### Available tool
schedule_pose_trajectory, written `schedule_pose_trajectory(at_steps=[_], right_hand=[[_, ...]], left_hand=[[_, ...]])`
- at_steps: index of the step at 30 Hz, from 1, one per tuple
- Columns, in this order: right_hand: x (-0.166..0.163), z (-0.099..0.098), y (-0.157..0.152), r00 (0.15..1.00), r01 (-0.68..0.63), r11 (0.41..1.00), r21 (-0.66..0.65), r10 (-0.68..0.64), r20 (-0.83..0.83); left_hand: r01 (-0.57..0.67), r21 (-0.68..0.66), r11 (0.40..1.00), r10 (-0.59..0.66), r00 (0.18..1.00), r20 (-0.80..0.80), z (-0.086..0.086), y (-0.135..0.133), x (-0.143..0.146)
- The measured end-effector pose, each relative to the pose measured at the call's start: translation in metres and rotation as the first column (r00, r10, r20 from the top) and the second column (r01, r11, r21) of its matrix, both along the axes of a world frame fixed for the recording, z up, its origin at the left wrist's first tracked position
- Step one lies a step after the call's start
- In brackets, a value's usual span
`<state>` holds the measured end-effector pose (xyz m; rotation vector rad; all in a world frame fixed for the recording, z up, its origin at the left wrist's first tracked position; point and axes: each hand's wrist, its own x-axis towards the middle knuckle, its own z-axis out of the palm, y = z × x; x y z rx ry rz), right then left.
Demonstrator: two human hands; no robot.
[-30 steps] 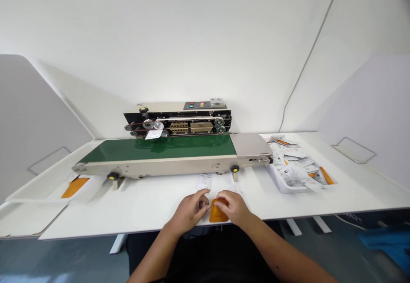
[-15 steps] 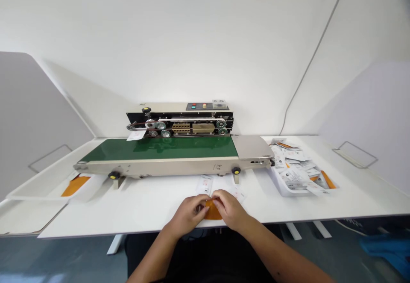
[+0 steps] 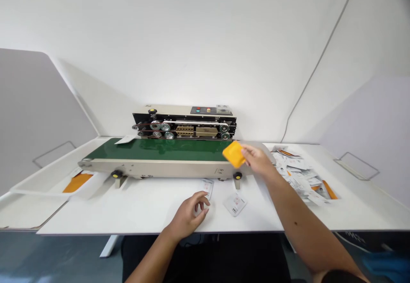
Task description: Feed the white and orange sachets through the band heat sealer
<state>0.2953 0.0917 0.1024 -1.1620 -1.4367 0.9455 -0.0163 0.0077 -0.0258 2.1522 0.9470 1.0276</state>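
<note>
The right hand (image 3: 258,162) is pinching an orange packet (image 3: 234,154) above the green conveyor belt (image 3: 166,149), the left hand (image 3: 188,215) is resting open beside a white packet (image 3: 207,188), one paper slip (image 3: 124,140) is already lying on the belt, and a pile of packets (image 3: 297,167) is remaining at right.

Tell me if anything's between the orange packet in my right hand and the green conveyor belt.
Nothing visible stands in the way. The orange packet, pinched in your right hand, is held above the right end of the green conveyor belt. The only thing on the belt is a white slip, far off at its left end.
</note>
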Motion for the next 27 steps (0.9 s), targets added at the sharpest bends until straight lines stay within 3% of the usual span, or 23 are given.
schedule_pose_trajectory(at_steps=[2, 6, 18, 24, 27], right_hand=[[0.009, 0.010, 0.028, 0.968, 0.127, 0.990, -0.068, -0.139, -0.208], [0.013, 0.012, 0.060, 0.916, 0.101, 0.976, -0.192, -0.167, -0.364], [-0.017, 0.007, 0.090, 0.906, -0.008, 0.951, -0.309, -0.124, -0.405], [-0.053, 0.012, 0.092, 0.905, 0.012, 0.962, -0.273, -0.127, -0.406], [-0.053, 0.008, 0.087, 0.899, 0.072, 0.971, -0.229, -0.163, -0.408]], left_hand=[[0.000, 0.013, 1.000, 0.000, 1.000, -0.020, -0.001, 0.000, 0.000], [-0.005, 0.037, 0.999, 0.006, 0.999, -0.037, -0.001, -0.001, -0.002], [0.037, 0.089, 0.995, -0.029, 0.996, -0.088, 0.016, -0.003, 0.000], [0.069, 0.101, 0.993, -0.057, 0.991, -0.123, 0.020, -0.001, 0.001], [0.089, 0.100, 0.991, -0.075, 0.988, -0.135, 0.022, -0.002, 0.001]])
